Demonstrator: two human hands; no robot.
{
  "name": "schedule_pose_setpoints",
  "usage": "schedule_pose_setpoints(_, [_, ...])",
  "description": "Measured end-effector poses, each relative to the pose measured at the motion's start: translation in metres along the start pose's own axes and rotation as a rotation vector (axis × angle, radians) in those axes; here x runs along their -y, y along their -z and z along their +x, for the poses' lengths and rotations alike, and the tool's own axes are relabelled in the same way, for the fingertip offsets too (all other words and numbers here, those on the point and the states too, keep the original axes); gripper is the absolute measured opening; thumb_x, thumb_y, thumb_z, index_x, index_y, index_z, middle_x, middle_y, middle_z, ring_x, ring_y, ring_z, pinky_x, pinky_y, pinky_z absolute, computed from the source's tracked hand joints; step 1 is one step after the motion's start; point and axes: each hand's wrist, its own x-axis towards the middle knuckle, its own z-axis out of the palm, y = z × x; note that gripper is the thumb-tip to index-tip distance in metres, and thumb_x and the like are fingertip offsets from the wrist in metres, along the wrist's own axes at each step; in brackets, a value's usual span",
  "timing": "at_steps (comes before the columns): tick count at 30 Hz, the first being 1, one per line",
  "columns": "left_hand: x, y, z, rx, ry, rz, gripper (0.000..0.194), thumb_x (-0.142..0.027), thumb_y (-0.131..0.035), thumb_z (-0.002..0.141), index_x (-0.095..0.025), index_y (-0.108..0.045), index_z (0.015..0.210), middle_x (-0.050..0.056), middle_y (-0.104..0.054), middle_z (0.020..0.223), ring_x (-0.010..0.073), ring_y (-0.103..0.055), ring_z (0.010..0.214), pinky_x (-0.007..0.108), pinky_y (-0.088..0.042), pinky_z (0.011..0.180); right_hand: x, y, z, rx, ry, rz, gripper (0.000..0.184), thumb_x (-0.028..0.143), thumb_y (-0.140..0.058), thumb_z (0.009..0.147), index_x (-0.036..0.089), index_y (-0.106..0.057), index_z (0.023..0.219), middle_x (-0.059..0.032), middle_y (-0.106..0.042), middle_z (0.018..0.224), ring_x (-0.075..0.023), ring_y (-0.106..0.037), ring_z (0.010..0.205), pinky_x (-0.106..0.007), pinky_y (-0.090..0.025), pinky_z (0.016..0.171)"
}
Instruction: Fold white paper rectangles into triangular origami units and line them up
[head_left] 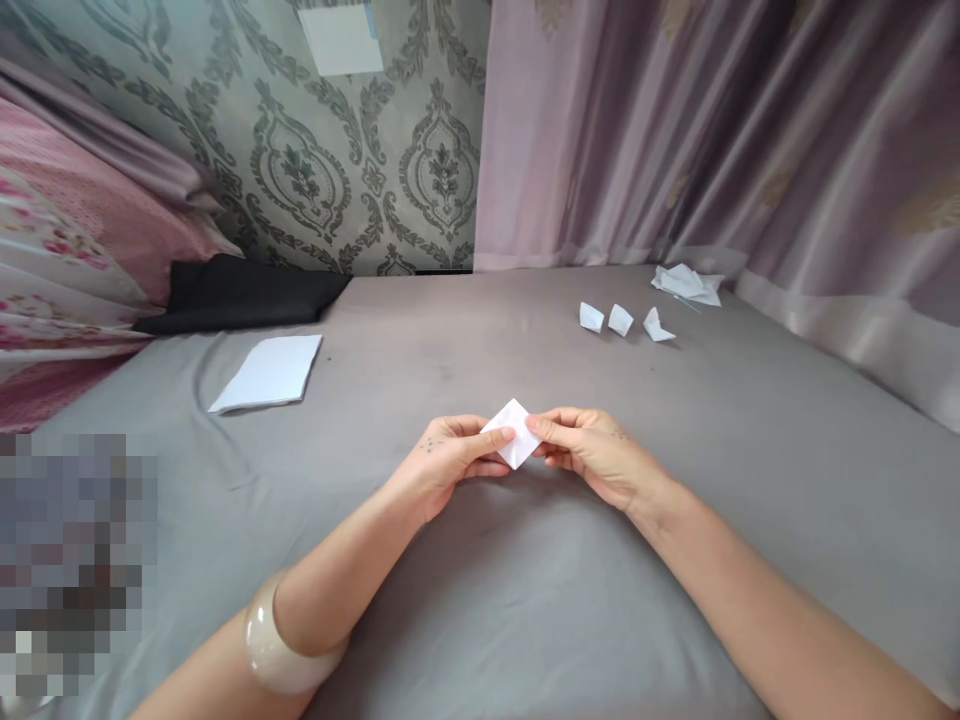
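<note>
A small white folded paper square (514,432) sits tilted like a diamond between both hands, just above the grey bedsheet (480,600). My left hand (450,460) pinches its left corner with thumb and fingers. My right hand (592,450) pinches its right corner the same way. Both hands are closed on the paper. A pale bangle (281,650) circles my left forearm.
A stack of white paper sheets (270,372) lies at the left. Three small folded paper pieces (622,320) sit at the back right, with a heap of paper scraps (686,283) behind them. A black cloth (240,295) lies by the wall. Curtains hang at the right.
</note>
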Motion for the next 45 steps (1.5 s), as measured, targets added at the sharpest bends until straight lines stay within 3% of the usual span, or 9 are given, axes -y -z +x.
schedule_pose_setpoints(6, [0.003,-0.001,0.003,-0.050,-0.028,-0.018,0.027,-0.034,-0.079,0.067,-0.012,-0.070,0.078,0.005,-0.068,0.077,0.0090,-0.060,0.066,0.020,-0.050,0.067,0.000,-0.006,-0.004,0.135,0.038,-0.056,0.039,0.045,-0.075,0.070,0.018,-0.072,0.098,-0.0063,-0.070,0.097,-0.0154,-0.063,0.088,-0.024,-0.049,0.071])
schedule_pose_setpoints(14, [0.009,-0.004,0.007,-0.101,-0.105,-0.015,0.028,-0.031,-0.082,0.062,-0.013,-0.063,0.073,0.002,-0.065,0.064,0.0077,-0.055,0.053,0.021,-0.044,0.057,-0.006,-0.012,0.000,0.136,-0.009,-0.038,0.032,0.033,-0.081,0.063,0.015,-0.073,0.088,-0.0056,-0.072,0.087,-0.0129,-0.065,0.078,-0.023,-0.050,0.068])
schedule_pose_setpoints(20, [0.007,-0.003,0.003,-0.019,-0.154,0.027,0.032,-0.040,-0.078,0.067,-0.012,-0.062,0.069,0.002,-0.062,0.058,0.0085,-0.054,0.053,0.023,-0.044,0.059,-0.006,-0.004,0.003,0.156,-0.003,-0.035,0.029,0.028,-0.084,0.059,0.013,-0.073,0.081,-0.0036,-0.070,0.076,-0.0100,-0.063,0.068,-0.020,-0.051,0.062])
schedule_pose_setpoints(25, [0.009,-0.009,0.002,-0.148,-0.320,0.086,0.033,-0.040,-0.077,0.066,-0.014,-0.058,0.062,-0.002,-0.057,0.050,0.0075,-0.049,0.047,0.021,-0.037,0.053,-0.010,-0.008,0.005,0.137,0.015,0.067,0.027,0.025,-0.085,0.058,0.014,-0.072,0.078,-0.0024,-0.069,0.076,-0.0091,-0.063,0.069,-0.018,-0.052,0.065])
schedule_pose_setpoints(29, [0.014,-0.014,0.002,-0.166,-0.378,0.044,0.035,-0.042,-0.076,0.067,-0.015,-0.054,0.062,-0.004,-0.053,0.050,0.0069,-0.046,0.047,0.020,-0.036,0.051,-0.008,-0.010,0.004,0.114,0.040,0.081,0.026,0.021,-0.086,0.055,0.013,-0.071,0.075,-0.0017,-0.067,0.069,-0.0083,-0.061,0.063,-0.018,-0.051,0.059])
schedule_pose_setpoints(36, [0.014,-0.013,0.000,-0.113,-0.383,0.173,0.039,-0.050,-0.069,0.072,-0.014,-0.055,0.066,-0.001,-0.055,0.057,0.0079,-0.047,0.052,0.021,-0.037,0.055,-0.006,-0.005,0.003,0.122,0.053,0.070,0.022,0.017,-0.085,0.055,0.012,-0.071,0.071,-0.0014,-0.066,0.066,-0.0081,-0.061,0.059,-0.017,-0.051,0.057])
schedule_pose_setpoints(40, [0.015,-0.012,0.004,-0.161,-0.441,0.142,0.037,-0.047,-0.070,0.070,-0.016,-0.052,0.061,-0.002,-0.053,0.056,0.0081,-0.045,0.051,0.021,-0.035,0.054,-0.008,-0.008,0.005,0.122,0.041,0.104,0.023,0.015,-0.083,0.056,0.014,-0.071,0.075,-0.0017,-0.068,0.071,-0.0090,-0.062,0.063,-0.019,-0.053,0.063])
schedule_pose_setpoints(45, [0.015,-0.009,0.006,-0.148,-0.379,0.123,0.036,-0.044,-0.071,0.070,-0.016,-0.052,0.058,-0.002,-0.053,0.055,0.0085,-0.046,0.053,0.021,-0.035,0.054,-0.009,-0.009,0.005,0.101,0.016,0.087,0.026,0.012,-0.083,0.053,0.013,-0.069,0.074,-0.0014,-0.066,0.065,-0.0087,-0.060,0.058,-0.019,-0.050,0.056])
